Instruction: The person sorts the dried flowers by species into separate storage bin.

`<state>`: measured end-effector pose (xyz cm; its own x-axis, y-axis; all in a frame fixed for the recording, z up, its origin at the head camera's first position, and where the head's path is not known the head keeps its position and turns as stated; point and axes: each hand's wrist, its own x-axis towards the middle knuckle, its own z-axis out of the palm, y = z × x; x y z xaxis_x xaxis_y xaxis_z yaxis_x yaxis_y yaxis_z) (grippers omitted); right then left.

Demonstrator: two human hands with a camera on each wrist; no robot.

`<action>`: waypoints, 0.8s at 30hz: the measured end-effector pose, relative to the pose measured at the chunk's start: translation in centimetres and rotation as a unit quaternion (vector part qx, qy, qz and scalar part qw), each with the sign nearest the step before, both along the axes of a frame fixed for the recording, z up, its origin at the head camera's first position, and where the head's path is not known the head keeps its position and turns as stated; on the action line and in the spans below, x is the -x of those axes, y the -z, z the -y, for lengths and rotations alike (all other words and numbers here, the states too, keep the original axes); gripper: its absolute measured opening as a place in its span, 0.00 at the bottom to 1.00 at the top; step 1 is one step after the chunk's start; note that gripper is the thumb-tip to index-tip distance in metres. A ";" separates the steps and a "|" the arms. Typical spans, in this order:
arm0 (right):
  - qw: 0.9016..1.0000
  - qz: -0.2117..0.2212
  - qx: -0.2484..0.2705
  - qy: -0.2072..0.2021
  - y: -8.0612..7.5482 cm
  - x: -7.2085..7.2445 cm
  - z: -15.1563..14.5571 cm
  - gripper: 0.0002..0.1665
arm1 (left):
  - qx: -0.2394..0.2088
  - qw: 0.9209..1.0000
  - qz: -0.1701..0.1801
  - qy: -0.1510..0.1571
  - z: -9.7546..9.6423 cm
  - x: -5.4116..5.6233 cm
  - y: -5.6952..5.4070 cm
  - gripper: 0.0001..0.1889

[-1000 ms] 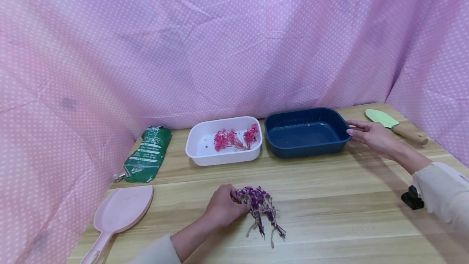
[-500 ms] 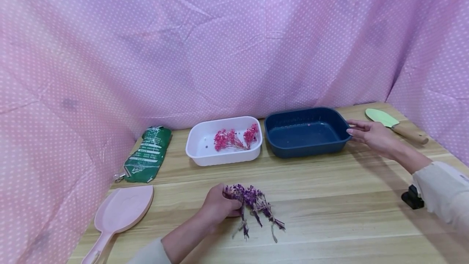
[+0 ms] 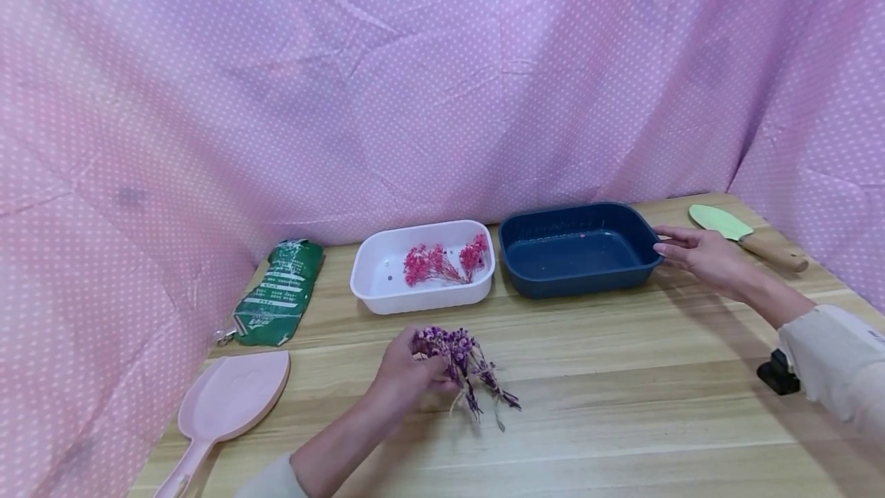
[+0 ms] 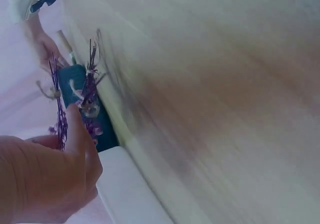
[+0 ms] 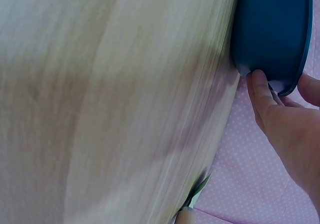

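Your left hand [image 3: 404, 371] pinches a cluster of purple dried flowers [image 3: 454, 352] near the blossoms, and the stems, bound with twine ties [image 4: 91, 108], point out past your fingertips. The bunch seems to hang just above the tabletop [image 3: 588, 398]. Your right hand [image 3: 708, 260] grasps nothing fully: its fairly straight fingers touch the end wall of the navy rectangular planter [image 3: 574, 283], which lies forward and to the right of your left-hand grip. Directly ahead of that grip stands the white planter [image 3: 422, 300], with pink dried flowers [image 3: 423, 263] inside. Dried blossoms probably crumble easily, so make the pinch light and spread it over several fingers; a hold on the tied stems would likely spare the heads better. Lift high enough that the loose twine cannot snag a rim, and let your right fingers steady the navy wall without pushing it.
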<state>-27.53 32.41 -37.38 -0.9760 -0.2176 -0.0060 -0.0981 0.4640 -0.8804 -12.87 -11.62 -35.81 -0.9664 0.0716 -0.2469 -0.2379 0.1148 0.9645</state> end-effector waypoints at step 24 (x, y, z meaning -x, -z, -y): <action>1.000 0.009 0.011 -0.009 0.0 0.0 -0.1 0.37 | 0.019 0.998 -0.048 0.027 0.3 1.0 -1.1 0.38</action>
